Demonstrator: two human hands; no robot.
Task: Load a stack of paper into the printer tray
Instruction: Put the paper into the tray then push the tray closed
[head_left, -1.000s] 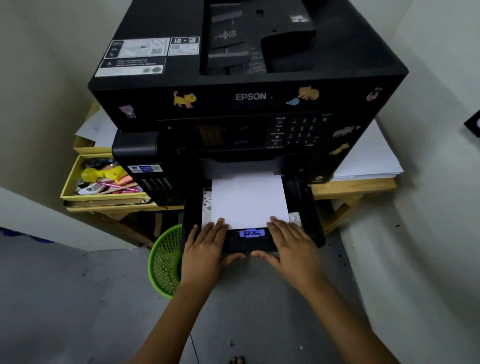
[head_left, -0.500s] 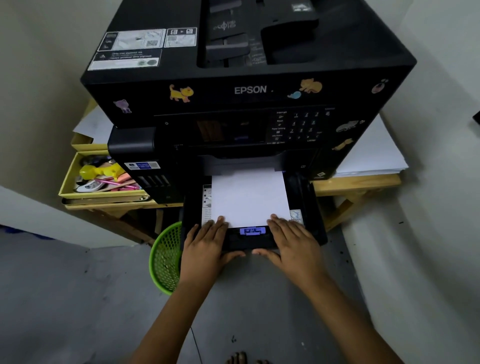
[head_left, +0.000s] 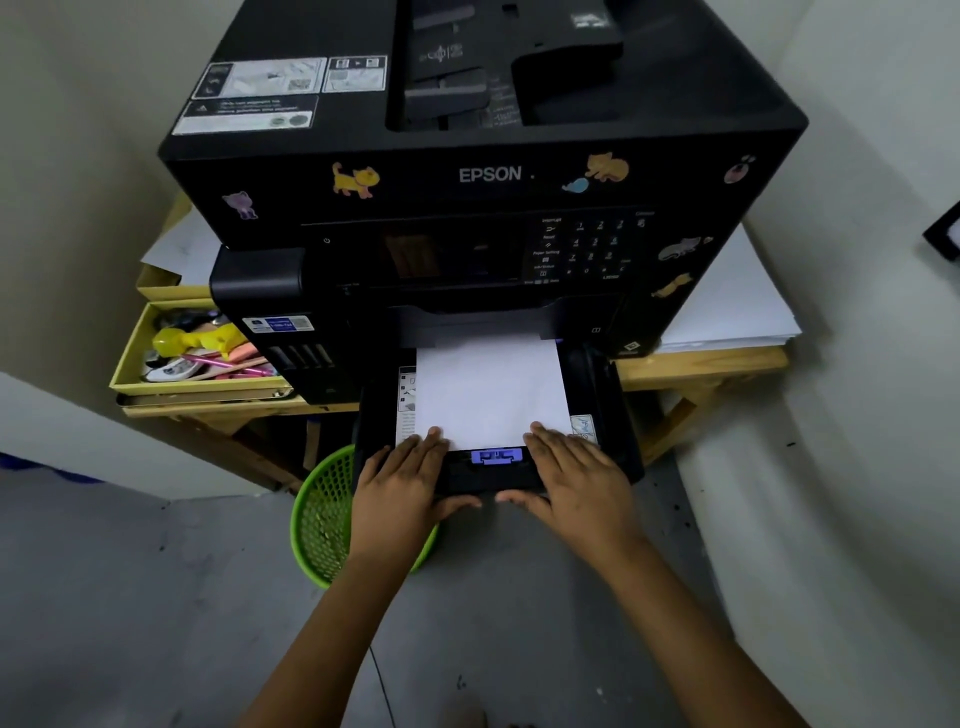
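A black Epson printer (head_left: 488, 174) with cat stickers stands on a wooden table. Its black paper tray (head_left: 597, 384) is pulled partly out at the bottom front. A stack of white paper (head_left: 488, 395) lies flat in it, against a blue paper guide (head_left: 496, 456) at the near edge. My left hand (head_left: 400, 483) grips the tray's front left, fingers on top touching the paper's near corner, thumb under the front edge. My right hand (head_left: 576, 478) grips the front right the same way.
A green mesh waste basket (head_left: 322, 514) stands on the grey floor under the tray's left side. A yellow box of stationery (head_left: 130, 358) sits left of the printer. Loose white sheets (head_left: 727, 312) lie on the wooden table (head_left: 701, 364) at the right. Walls close in on both sides.
Both hands keep their hold on the tray front. Slightly less paper shows in front of the printer body, so the tray seems a little further in. My view has moved closer.
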